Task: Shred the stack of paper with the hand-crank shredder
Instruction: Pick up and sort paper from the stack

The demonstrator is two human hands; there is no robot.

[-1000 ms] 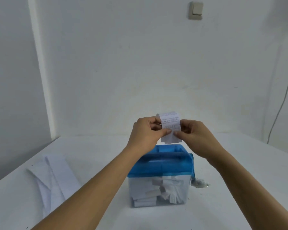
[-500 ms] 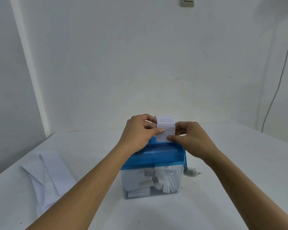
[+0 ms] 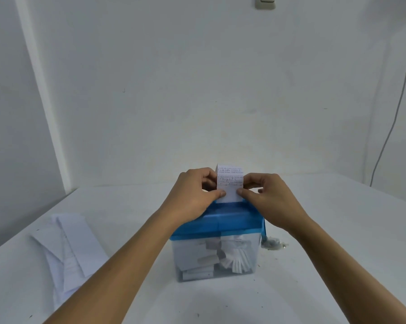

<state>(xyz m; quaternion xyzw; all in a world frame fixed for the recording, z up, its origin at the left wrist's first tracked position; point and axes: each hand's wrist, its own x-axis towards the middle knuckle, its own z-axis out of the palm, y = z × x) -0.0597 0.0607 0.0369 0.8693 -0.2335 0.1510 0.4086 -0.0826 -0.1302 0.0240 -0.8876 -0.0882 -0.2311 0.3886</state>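
A small hand-crank shredder [image 3: 232, 222] with a blue lid stands mid-table on a clear bin [image 3: 190, 256] holding white shreds. A folded printed paper slip [image 3: 230, 183] stands upright, its lower edge at the lid's top. My left hand [image 3: 192, 195] pinches the slip's left edge and my right hand [image 3: 265, 195] pinches its right edge. The crank [image 3: 266, 239] hangs on the shredder's right side, with neither hand on it. A stack of white paper strips [image 3: 68, 246] lies on the table to the left.
The white table [image 3: 337, 265] meets white walls behind and to the left. A grey cable [image 3: 393, 113] hangs down the right wall. A wall switch [image 3: 265, 2] sits high above. Small paper crumbs [image 3: 276, 244] lie by the crank.
Both hands have lowered the slip from above the shredder down to the lid's top. The view has also dipped slightly.
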